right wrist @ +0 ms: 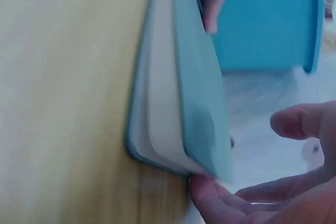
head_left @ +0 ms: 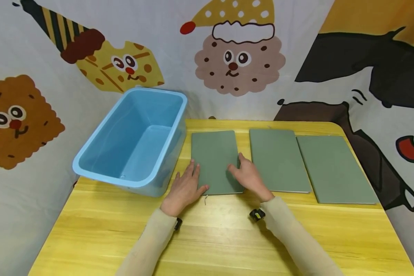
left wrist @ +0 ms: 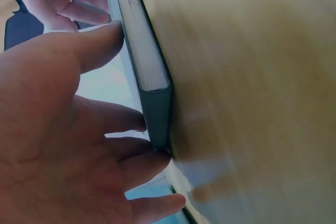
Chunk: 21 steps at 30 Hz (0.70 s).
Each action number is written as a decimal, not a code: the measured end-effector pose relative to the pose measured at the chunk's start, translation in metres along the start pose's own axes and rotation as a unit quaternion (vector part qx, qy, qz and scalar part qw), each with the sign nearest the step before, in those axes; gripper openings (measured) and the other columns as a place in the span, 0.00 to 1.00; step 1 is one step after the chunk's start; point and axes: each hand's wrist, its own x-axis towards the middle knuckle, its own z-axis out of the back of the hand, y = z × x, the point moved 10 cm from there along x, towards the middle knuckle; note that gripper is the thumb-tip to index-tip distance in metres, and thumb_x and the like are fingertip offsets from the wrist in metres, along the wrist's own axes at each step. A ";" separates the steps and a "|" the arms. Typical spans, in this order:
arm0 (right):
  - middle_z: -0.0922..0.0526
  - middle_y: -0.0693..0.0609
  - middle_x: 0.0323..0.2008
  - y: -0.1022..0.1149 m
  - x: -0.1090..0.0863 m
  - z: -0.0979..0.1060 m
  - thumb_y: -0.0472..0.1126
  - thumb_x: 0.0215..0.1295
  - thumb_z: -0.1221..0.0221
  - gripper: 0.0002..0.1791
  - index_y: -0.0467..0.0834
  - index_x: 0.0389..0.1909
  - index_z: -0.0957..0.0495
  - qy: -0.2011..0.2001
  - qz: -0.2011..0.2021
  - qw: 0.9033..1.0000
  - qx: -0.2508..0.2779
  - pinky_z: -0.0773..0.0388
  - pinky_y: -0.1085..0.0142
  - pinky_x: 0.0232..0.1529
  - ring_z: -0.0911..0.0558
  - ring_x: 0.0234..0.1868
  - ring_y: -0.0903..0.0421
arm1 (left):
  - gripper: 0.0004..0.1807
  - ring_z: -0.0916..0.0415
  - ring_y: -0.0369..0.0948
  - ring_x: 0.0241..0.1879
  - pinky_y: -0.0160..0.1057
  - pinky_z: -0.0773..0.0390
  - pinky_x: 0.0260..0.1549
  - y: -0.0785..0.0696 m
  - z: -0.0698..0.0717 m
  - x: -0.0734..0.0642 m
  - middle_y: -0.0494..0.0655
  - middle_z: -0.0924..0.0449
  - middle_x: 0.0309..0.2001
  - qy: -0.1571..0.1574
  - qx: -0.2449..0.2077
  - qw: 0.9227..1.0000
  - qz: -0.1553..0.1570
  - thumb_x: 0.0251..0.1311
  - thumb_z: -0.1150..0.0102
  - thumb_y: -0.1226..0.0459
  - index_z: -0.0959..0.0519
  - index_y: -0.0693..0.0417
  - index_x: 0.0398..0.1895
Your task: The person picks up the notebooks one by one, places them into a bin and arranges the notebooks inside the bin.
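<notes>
One notebook (head_left: 215,161), right of tub (head_left: 172,153) | left hand (head_left: 184,188) relaxed against left edge | right hand (head_left: 248,175) loosely spread at right edge | no grip | best handled gently, left edge steadied

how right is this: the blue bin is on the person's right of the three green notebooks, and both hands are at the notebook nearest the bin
The side is wrong: the head view shows the blue bin on the person's left of the three green notebooks. Both the left hand and right hand are at the nearest notebook.
</notes>
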 end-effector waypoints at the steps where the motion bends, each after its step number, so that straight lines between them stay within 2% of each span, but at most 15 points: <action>1: 0.35 0.27 0.72 -0.003 0.003 0.001 0.49 0.77 0.46 0.43 0.25 0.78 0.52 0.007 -0.015 0.999 0.038 0.24 0.45 0.60 0.22 0.60 0.35 | 0.48 0.48 0.54 0.79 0.66 0.38 0.69 0.000 0.001 0.000 0.64 0.55 0.82 0.000 0.002 1.000 0.000 0.71 0.42 0.41 0.43 0.65 0.80; 3: 0.38 0.28 0.75 -0.009 0.009 0.003 0.48 0.77 0.47 0.43 0.26 0.79 0.53 0.019 -0.045 0.992 0.113 0.24 0.47 0.62 0.23 0.63 0.36 | 0.48 0.46 0.55 0.79 0.65 0.38 0.69 0.001 0.002 0.000 0.65 0.54 0.81 -0.002 0.002 1.000 0.001 0.71 0.41 0.41 0.43 0.66 0.80; 5: 0.36 0.31 0.74 -0.015 0.015 0.006 0.47 0.77 0.47 0.42 0.27 0.79 0.51 0.022 -0.074 0.981 0.177 0.24 0.51 0.63 0.25 0.66 0.40 | 0.48 0.46 0.54 0.79 0.65 0.38 0.70 0.002 0.002 0.000 0.65 0.54 0.81 0.002 0.002 1.000 0.002 0.71 0.41 0.41 0.43 0.65 0.80; 7: 0.29 0.35 0.67 -0.018 0.019 0.006 0.46 0.77 0.47 0.38 0.28 0.78 0.46 0.029 -0.087 0.972 0.218 0.21 0.55 0.58 0.22 0.57 0.45 | 0.49 0.46 0.54 0.79 0.65 0.39 0.70 0.002 0.002 0.000 0.64 0.55 0.82 0.006 -0.002 1.000 0.003 0.71 0.41 0.41 0.44 0.65 0.80; 8: 0.25 0.36 0.61 -0.019 0.020 0.007 0.45 0.77 0.47 0.36 0.28 0.77 0.42 0.028 -0.090 0.969 0.227 0.20 0.57 0.55 0.21 0.52 0.47 | 0.49 0.47 0.54 0.79 0.66 0.39 0.70 0.002 0.002 -0.001 0.63 0.55 0.82 0.008 -0.004 1.000 0.003 0.71 0.41 0.41 0.44 0.65 0.80; 9: 0.24 0.38 0.55 -0.018 0.021 0.008 0.45 0.77 0.47 0.34 0.29 0.75 0.39 0.029 -0.086 0.970 0.226 0.20 0.59 0.52 0.23 0.47 0.49 | 0.49 0.47 0.54 0.79 0.66 0.40 0.70 0.002 0.002 -0.001 0.63 0.55 0.82 0.010 -0.007 1.000 0.002 0.71 0.41 0.41 0.44 0.65 0.80; 11: 0.24 0.41 0.50 -0.014 0.021 0.010 0.44 0.76 0.46 0.32 0.29 0.74 0.35 0.025 -0.073 0.974 0.212 0.22 0.59 0.50 0.25 0.45 0.50 | 0.49 0.49 0.53 0.80 0.67 0.43 0.71 0.001 0.003 -0.001 0.61 0.57 0.82 0.016 -0.013 1.000 0.003 0.71 0.41 0.41 0.45 0.65 0.81; 13: 0.24 0.37 0.55 -0.008 0.019 0.010 0.44 0.77 0.47 0.32 0.29 0.74 0.38 0.034 -0.052 0.982 0.180 0.24 0.57 0.51 0.24 0.50 0.48 | 0.49 0.50 0.52 0.80 0.69 0.46 0.71 0.001 0.003 -0.001 0.60 0.57 0.83 0.021 -0.018 1.000 0.002 0.71 0.42 0.41 0.45 0.64 0.81; 15: 0.29 0.34 0.66 -0.003 0.015 0.007 0.43 0.78 0.49 0.35 0.31 0.78 0.45 0.053 -0.037 0.985 0.163 0.23 0.54 0.53 0.24 0.57 0.44 | 0.48 0.52 0.52 0.81 0.71 0.49 0.72 0.001 0.004 -0.001 0.59 0.58 0.83 0.027 -0.023 0.999 0.002 0.71 0.42 0.41 0.45 0.63 0.81; 18: 0.36 0.31 0.73 0.000 0.009 0.001 0.42 0.80 0.52 0.37 0.35 0.81 0.56 0.084 -0.024 0.980 0.176 0.20 0.50 0.52 0.23 0.61 0.38 | 0.48 0.55 0.53 0.81 0.71 0.52 0.72 0.003 0.004 -0.001 0.58 0.58 0.83 0.036 -0.022 0.999 0.006 0.72 0.44 0.40 0.46 0.61 0.82; 21: 0.36 0.30 0.73 0.000 0.005 0.001 0.41 0.81 0.53 0.38 0.38 0.82 0.59 0.089 -0.012 0.976 0.199 0.18 0.50 0.50 0.21 0.60 0.38 | 0.48 0.59 0.53 0.82 0.70 0.55 0.73 0.005 0.003 -0.001 0.55 0.59 0.84 0.047 -0.019 0.999 0.010 0.72 0.46 0.39 0.48 0.57 0.83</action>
